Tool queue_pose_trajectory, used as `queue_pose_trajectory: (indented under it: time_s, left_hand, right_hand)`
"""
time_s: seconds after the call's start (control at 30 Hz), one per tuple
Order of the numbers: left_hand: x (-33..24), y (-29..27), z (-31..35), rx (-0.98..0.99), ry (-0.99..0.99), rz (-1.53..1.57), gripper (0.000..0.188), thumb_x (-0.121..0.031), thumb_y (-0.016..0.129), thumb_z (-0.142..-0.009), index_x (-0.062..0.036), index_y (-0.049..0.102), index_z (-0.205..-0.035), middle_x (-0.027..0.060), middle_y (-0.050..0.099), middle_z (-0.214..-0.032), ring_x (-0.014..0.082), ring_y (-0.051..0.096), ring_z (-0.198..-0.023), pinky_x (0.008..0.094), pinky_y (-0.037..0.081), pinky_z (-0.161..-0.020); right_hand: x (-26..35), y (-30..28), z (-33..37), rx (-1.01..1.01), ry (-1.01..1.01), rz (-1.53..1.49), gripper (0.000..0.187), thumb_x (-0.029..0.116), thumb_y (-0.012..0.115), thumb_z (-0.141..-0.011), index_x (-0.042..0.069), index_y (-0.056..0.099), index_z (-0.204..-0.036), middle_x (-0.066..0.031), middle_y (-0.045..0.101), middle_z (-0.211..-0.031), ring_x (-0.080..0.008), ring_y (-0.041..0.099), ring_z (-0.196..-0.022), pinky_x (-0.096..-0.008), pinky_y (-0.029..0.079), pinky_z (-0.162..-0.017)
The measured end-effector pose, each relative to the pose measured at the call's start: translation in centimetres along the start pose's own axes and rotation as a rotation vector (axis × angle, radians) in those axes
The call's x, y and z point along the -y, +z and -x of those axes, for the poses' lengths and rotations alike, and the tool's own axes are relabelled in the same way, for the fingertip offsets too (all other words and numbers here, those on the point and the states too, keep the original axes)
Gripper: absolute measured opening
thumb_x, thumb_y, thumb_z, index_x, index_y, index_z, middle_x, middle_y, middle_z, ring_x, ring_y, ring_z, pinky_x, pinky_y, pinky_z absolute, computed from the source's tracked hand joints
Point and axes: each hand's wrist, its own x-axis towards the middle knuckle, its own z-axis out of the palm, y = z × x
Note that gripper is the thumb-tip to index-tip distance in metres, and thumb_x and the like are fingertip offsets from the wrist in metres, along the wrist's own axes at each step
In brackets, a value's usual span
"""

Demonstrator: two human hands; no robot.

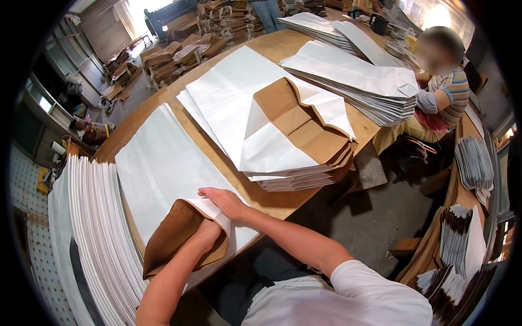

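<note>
A paper bag with a white outside and a brown inside (175, 234) lies at the near edge of the table, its mouth spread toward me. My left hand (208, 234) reaches into that mouth, and its fingers are hidden by the paper. Across the bag's white upper side lies my right hand (224, 202), its visible fingers stretched out and flat against the paper. Beneath the bag is a stack of flat white paper sheets (157, 157). Right of it sits a pile of white bags (228, 92), the top one folded open to its brown lining (296, 125).
A tall row of white paper (100, 233) stands at the left. More white bag stacks (348, 70) lie on the wooden table (261, 202) toward the far right. A seated person in a striped shirt (454, 92) works there. Brown paper bundles (179, 57) fill the floor behind.
</note>
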Motion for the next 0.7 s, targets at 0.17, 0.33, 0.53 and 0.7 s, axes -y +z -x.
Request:
queue_pose_trajectory:
  time_s: [0.17, 0.33, 0.53, 0.7]
  left_hand:
    - [0.7, -0.2, -0.1, -0.016, 0.029, -0.037, 0.055, -0.029, 0.062, -0.103, -0.0057, 0.045, -0.149, 0.006, 0.055, -0.141, 0.0177, 0.051, -0.126, 0.0346, 0.044, -0.105]
    - [1.1, -0.9, -0.6, -0.01, -0.01, -0.019, 0.057, -0.029, 0.062, -0.103, -0.0048, 0.044, -0.151, 0.0067, 0.055, -0.141, 0.0188, 0.052, -0.126, 0.0347, 0.044, -0.105]
    - [-1.7, -2.2, 2.0, 0.053, -0.003, -0.484, 0.059, -0.029, 0.059, -0.101, 0.0049, 0.047, -0.148, 0.0208, 0.059, -0.142, 0.0313, 0.055, -0.133, 0.0391, 0.042, -0.111]
    - [-5.0, -3.2, 7.5, 0.243, 0.092, -0.831, 0.043, -0.027, 0.061, -0.099, 0.0048, 0.063, -0.128, 0.0272, 0.067, -0.125, 0.0405, 0.064, -0.116, 0.0427, 0.05, -0.1]
  right_hand:
    - [-0.4, 0.4, -0.1, -0.019, -0.014, 0.003, 0.06, 0.045, 0.038, -0.11, -0.002, 0.061, -0.14, -0.0175, 0.066, -0.14, -0.0271, 0.059, -0.133, -0.0346, 0.04, -0.114]
    - [-0.7, 0.4, -0.3, -0.035, -0.011, -0.001, 0.061, 0.046, 0.038, -0.11, -0.002, 0.061, -0.139, -0.0181, 0.066, -0.138, -0.0279, 0.06, -0.132, -0.0353, 0.041, -0.113]
    - [0.1, -0.4, -0.5, -0.039, 0.057, 0.127, 0.059, 0.042, 0.037, -0.111, -0.004, 0.06, -0.14, -0.0198, 0.065, -0.139, -0.029, 0.059, -0.132, -0.036, 0.041, -0.113]
    - [-0.1, 0.6, -0.5, -0.205, -0.054, 0.251, 0.059, 0.049, 0.033, -0.11, 0.0, 0.065, -0.108, -0.0273, 0.069, -0.105, -0.0464, 0.063, -0.104, -0.0496, 0.047, -0.093]
